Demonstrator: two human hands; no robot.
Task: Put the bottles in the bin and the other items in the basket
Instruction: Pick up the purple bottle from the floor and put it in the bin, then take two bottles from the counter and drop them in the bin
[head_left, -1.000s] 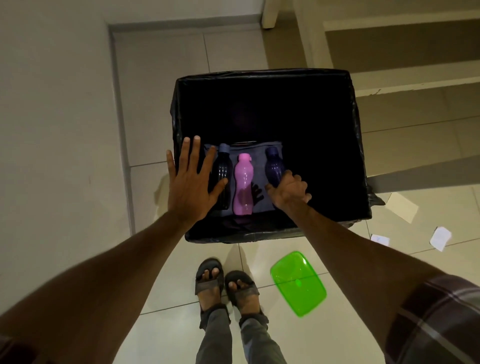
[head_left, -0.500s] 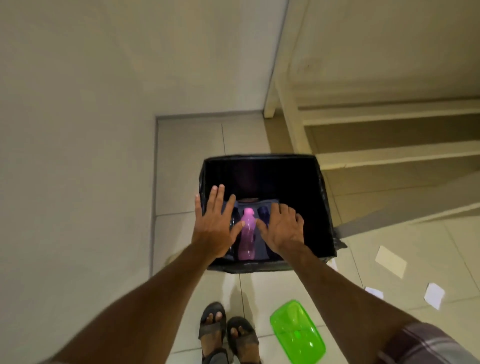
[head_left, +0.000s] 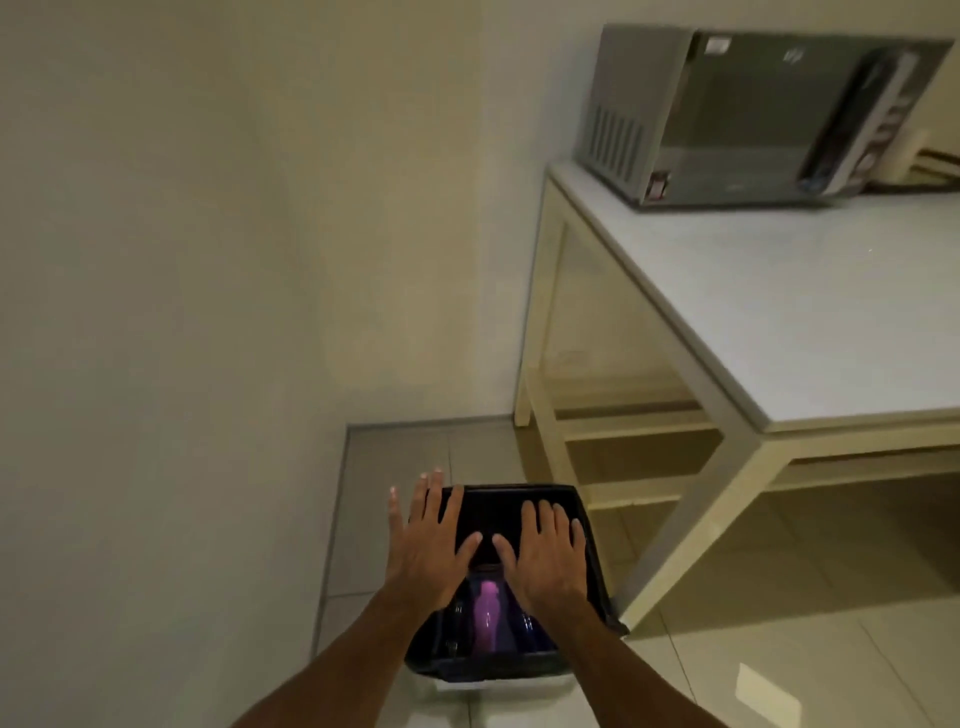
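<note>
A bin (head_left: 519, 498) lined with a black bag stands on the tiled floor in the corner, low in the head view. A pink bottle (head_left: 488, 618) lies at its bottom, with a dark bottle (head_left: 457, 616) on its left and another dark bottle (head_left: 527, 626) on its right, both mostly hidden. My left hand (head_left: 428, 540) and my right hand (head_left: 545, 553) hover flat above the bin with fingers spread and nothing in them. No basket is in view.
A cream table (head_left: 779, 322) stands to the right of the bin, with a grey microwave (head_left: 753, 114) on its far corner. A wall runs along the left. A piece of paper (head_left: 766, 693) lies on the floor at lower right.
The view has risen and pulled back from the bin, which now looks small. My right hand has opened from curled to flat. The green lid and my feet have left the view.
</note>
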